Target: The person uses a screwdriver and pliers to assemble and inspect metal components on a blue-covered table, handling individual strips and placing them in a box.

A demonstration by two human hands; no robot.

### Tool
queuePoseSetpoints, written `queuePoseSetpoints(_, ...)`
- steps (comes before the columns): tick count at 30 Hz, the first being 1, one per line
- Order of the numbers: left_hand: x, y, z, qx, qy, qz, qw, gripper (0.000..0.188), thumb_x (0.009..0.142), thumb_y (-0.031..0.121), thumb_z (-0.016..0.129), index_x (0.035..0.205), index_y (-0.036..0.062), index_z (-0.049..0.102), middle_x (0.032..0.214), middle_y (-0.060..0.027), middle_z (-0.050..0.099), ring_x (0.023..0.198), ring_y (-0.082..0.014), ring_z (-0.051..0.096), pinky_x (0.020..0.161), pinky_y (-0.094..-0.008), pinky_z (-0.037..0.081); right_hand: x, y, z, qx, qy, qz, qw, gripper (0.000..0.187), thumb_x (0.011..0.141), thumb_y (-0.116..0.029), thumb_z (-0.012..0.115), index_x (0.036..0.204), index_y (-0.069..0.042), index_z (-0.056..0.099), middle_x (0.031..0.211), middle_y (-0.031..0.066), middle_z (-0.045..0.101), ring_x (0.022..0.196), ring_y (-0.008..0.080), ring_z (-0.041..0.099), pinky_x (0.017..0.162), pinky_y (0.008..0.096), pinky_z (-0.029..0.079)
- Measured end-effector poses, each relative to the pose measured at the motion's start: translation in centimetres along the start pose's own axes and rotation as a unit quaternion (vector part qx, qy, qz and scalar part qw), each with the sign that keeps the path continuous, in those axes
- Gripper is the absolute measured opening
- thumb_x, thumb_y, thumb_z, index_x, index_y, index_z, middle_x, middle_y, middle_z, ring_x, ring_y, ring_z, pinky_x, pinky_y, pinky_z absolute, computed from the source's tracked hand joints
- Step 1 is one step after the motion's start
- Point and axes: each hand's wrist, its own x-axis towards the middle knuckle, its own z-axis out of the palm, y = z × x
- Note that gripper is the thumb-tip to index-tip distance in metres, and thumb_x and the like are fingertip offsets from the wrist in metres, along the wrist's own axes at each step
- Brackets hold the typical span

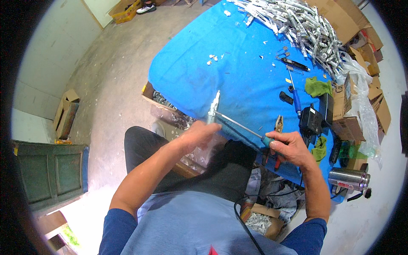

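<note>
My left hand (199, 137) is closed around the lower end of a slim silvery-white part (213, 107) with a pointed tip, held over the near edge of the blue-covered table (191, 63). From the right, my right hand (289, 146) grips the teal handle of a screwdriver (240, 125). Its long metal shaft slants up and left, and the tip meets the side of the part. Pliers (279, 124) with red handles lie beside my right hand, which partly covers them. I cannot make out the part's exact kind.
A large heap of similar silvery parts (297, 25) covers the far right. Along the right stand a blue-handled screwdriver (296, 102), a black device (311, 119), green cloths (318, 87), cardboard boxes (346, 123) and a steel thermos (348, 178). An open box (148, 90) sits below the table's left edge.
</note>
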Motion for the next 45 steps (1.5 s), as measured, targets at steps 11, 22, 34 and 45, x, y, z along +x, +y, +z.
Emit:
queuePoseSetpoints(11,-1.2,-0.1,-1.2,-0.104,-0.021,0.005,0.994,0.051,0.090,0.056,0.057,0.060,0.0202,0.036,0.052,0.0057,0.028,0.045,-0.0096,0.026,0.050,-0.0296,0.030,-2.5,0.7,5.6,-0.301,0.150,-0.290,0.896,0.034,0.081,-0.010,0.072,0.114,-0.008,0.065,0.078,0.0107,0.063,0.062,0.0273,0.062,0.054,0.0357,0.049)
queuePoseSetpoints(22,-2.1,-1.3,-1.8,-0.196,0.041,0.015,0.980,0.049,0.089,0.060,0.056,0.074,0.0160,0.042,0.060,0.0067,0.028,0.049,-0.0088,0.030,0.046,-0.0293,0.034,-3.4,1.0,8.0,-0.204,0.145,-0.246,0.936,0.032,0.085,-0.010,0.069,0.116,-0.004,0.065,0.075,0.0088,0.064,0.063,0.0168,0.060,0.058,0.0290,0.047)
queuePoseSetpoints(34,-0.8,-1.5,-3.0,-0.175,0.086,0.003,0.981,0.047,0.090,0.060,0.053,0.078,0.0159,0.045,0.056,0.0055,0.031,0.043,-0.0109,0.029,0.046,-0.0327,0.035,-4.9,1.6,13.4,0.057,0.182,-0.055,0.980,0.028,0.090,-0.016,0.065,0.117,-0.007,0.066,0.076,0.0072,0.065,0.057,0.0115,0.058,0.049,0.0244,0.044)
queuePoseSetpoints(45,-0.4,-2.1,-3.6,-0.165,0.095,-0.011,0.982,0.058,0.091,0.068,0.042,0.072,0.0134,0.045,0.057,0.0034,0.038,0.045,-0.0122,0.035,0.047,-0.0334,0.037,-5.5,-0.5,11.8,-0.367,0.215,-0.291,0.857,0.035,0.081,-0.007,0.072,0.115,-0.006,0.065,0.080,0.0108,0.065,0.064,0.0232,0.063,0.056,0.0313,0.049)
